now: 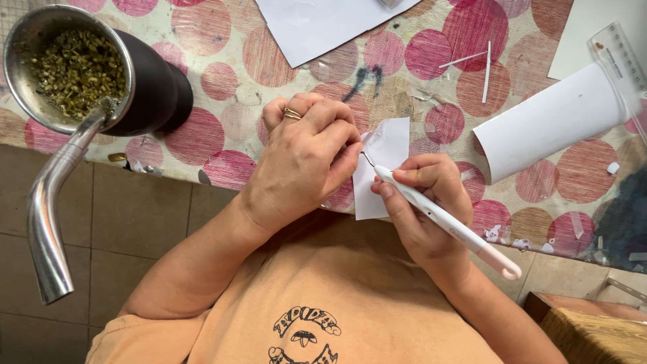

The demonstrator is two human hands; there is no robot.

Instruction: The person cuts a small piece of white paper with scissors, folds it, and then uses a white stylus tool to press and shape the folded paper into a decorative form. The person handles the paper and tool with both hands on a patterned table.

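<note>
Holding a small white paper piece [379, 172] at the near table [222, 145] edge, left hand [306, 158] pinches its left side, grip clamped on it, fingers curled, ringed knuckles up. Right hand [428, 202] has its grip clamped on a white pen-shaped tool [441, 217], held like a pencil; the thin hooked metal tip meets the paper just beside the left fingertips. Handle runs down-right past the wrist. Both forearms come in from the body, wrists low, hands nearly touching over the table edge.

To do this step well, my read: keep the paper pinched close to the tip so it stays flat, use light pressure, short moves, tip angled low to avoid tearing.

Around: metal-rimmed cup [74, 67] of dried herb with bent metal straw [50, 202] far left, rolled white sheet [556, 121] and clear ruler [623, 61] at right, flat paper [323, 23] up top, spotted cloth under all.
</note>
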